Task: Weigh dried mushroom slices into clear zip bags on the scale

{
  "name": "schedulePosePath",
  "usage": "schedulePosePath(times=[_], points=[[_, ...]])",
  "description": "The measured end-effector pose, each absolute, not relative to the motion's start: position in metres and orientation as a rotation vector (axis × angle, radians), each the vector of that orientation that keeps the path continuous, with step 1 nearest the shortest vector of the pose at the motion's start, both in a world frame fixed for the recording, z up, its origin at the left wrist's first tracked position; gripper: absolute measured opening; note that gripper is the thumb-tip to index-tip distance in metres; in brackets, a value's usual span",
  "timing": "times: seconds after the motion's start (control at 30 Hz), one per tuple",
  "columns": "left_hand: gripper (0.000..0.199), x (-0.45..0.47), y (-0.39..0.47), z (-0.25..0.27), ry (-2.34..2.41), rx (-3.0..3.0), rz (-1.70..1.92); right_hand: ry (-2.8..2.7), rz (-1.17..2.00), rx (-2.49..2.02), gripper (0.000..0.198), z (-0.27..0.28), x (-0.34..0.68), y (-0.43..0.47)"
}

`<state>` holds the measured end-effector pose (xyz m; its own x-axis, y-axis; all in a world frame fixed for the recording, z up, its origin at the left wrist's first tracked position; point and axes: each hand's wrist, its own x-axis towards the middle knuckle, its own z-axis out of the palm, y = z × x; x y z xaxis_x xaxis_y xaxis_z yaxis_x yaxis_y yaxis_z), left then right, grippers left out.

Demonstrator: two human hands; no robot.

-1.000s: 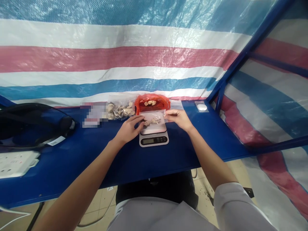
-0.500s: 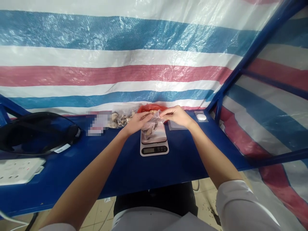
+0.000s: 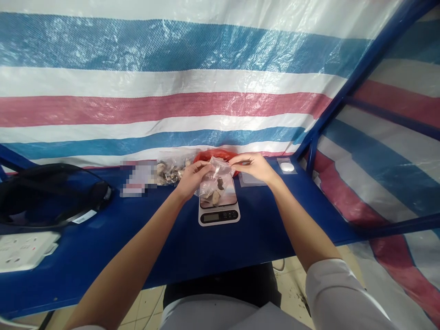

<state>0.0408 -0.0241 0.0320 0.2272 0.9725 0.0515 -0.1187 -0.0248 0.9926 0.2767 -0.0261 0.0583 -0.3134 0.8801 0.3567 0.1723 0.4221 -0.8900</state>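
My left hand [image 3: 193, 178] pinches the left side of a clear plastic bag [image 3: 220, 170] by its upper part. At the bag's upper right edge, the fingers of my right hand [image 3: 251, 166] are closed on it too. A few pale and dark dried pieces [image 3: 216, 198], which look like mushroom slices, show in the lower part of the bag. Beneath the bag stands a kitchen scale [image 3: 219, 217] with a dark display and buttons along its front. Right behind my hands sits a red plastic bag [image 3: 215, 153], its contents mostly hidden.
Several filled clear bags of dried pieces [image 3: 169, 172] lie left of the scale, beside a blurred-out packet [image 3: 139, 178]. A black headset [image 3: 55, 195] and a white power strip [image 3: 27, 250] are farther left. A white mouse [image 3: 286, 166] rests at the right of the blue table [image 3: 254, 229].
The bag now hangs more spread out, with its pieces plainer to see. My left hand has shifted slightly left and down; my right hand stays nearly in place.
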Motion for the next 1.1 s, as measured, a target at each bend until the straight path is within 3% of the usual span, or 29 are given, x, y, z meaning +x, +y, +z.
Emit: schedulePosePath(times=[0.23, 0.6, 1.1], points=[[0.04, 0.063, -0.047, 0.03, 0.911, 0.902, 1.381, -1.347, 1.213, -1.067, 0.043, 0.028, 0.262, -0.023], [0.034, 0.06, -0.029, 0.015, 0.861, 1.059, 1.366, -1.136, 1.24, -0.99, 0.029, 0.009, 0.242, -0.025], [0.023, 0.046, -0.018, -0.014, 0.84, 1.109, 1.359, -1.057, 1.193, -1.006, 0.031, -0.015, 0.239, -0.029]])
